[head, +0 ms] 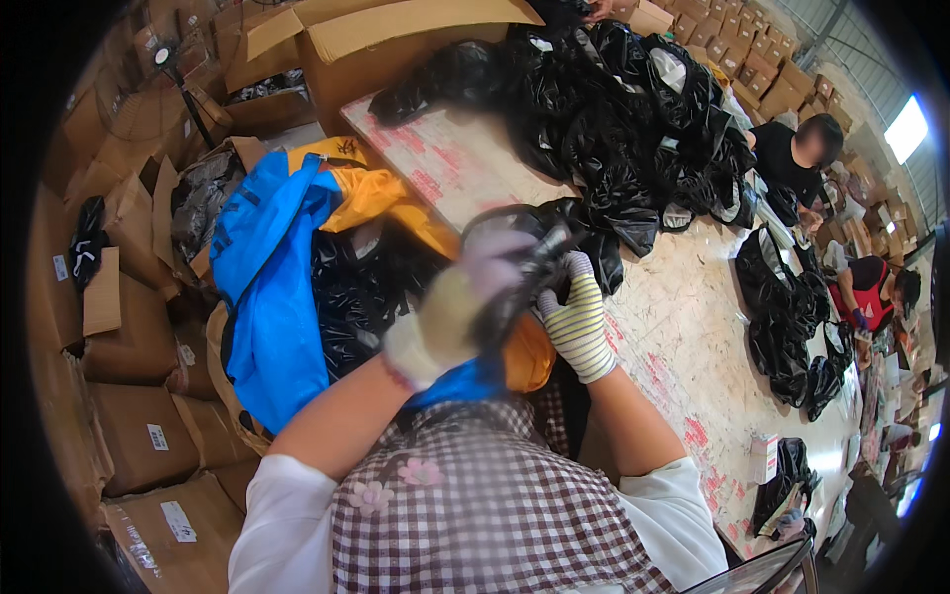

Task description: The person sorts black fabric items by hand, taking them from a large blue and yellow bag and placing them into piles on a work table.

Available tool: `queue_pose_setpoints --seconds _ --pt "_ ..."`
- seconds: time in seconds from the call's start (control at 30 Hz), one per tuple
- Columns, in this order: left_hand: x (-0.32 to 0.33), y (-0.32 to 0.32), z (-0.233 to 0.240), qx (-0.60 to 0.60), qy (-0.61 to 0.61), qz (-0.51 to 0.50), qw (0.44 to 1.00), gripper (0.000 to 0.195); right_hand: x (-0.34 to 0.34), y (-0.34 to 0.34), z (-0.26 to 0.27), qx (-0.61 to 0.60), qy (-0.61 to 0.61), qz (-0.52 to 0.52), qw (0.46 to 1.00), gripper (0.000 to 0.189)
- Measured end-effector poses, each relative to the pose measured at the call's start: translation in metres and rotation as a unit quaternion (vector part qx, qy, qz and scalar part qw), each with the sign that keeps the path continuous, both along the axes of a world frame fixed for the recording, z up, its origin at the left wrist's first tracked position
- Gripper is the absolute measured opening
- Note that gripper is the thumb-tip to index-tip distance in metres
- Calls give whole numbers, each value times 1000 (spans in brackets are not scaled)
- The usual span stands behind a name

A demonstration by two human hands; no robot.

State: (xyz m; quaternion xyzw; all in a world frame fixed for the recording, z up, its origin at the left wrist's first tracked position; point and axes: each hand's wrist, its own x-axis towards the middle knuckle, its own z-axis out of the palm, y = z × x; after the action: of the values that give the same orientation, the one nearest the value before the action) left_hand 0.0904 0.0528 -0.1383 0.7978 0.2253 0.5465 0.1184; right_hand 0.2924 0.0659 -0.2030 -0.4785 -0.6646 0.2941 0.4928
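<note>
My left hand (467,297), in a pale knitted glove and blurred by motion, is on a shiny black item (512,297), possibly a garment or bag. My right hand (575,319), in a striped knitted glove, has its fingers bent at the right side of the same item. Below and left of my hands, a large blue bag (274,341) with orange-yellow parts (378,193) gapes and holds more shiny black pieces (349,297). A big heap of black shiny items (608,126) covers the far part of the worktable (653,312).
Cardboard boxes (141,438) crowd the left side, and a large box (415,44) stands behind the table. Another black pile (779,319) and a small white box (764,457) lie at right. One person (790,160) and another in a red apron (868,297) are beyond the table.
</note>
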Motion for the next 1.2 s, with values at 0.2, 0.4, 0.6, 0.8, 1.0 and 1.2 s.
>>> queue_pose_setpoints --seconds 0.2,0.4,0.6,0.8,1.0,1.2 --pt "76 52 -118 -214 26 -18 976 18 -10 -30 20 93 -73 -13 993 47" --pt "70 16 -114 -361 -89 -102 923 37 -33 -87 75 120 -101 238 959 43" --pt "27 14 7 -241 367 0 898 59 -25 -90 71 -50 -9 278 959 44" --pt "24 2 -25 -176 118 57 976 55 -33 -85 80 47 -54 233 970 40" --pt "19 11 -96 5 466 188 864 48 -20 -95 93 -1 16 383 923 33" --pt "-4 -38 53 -213 105 -335 912 42 80 -63 113 -8 203 -2 979 13"
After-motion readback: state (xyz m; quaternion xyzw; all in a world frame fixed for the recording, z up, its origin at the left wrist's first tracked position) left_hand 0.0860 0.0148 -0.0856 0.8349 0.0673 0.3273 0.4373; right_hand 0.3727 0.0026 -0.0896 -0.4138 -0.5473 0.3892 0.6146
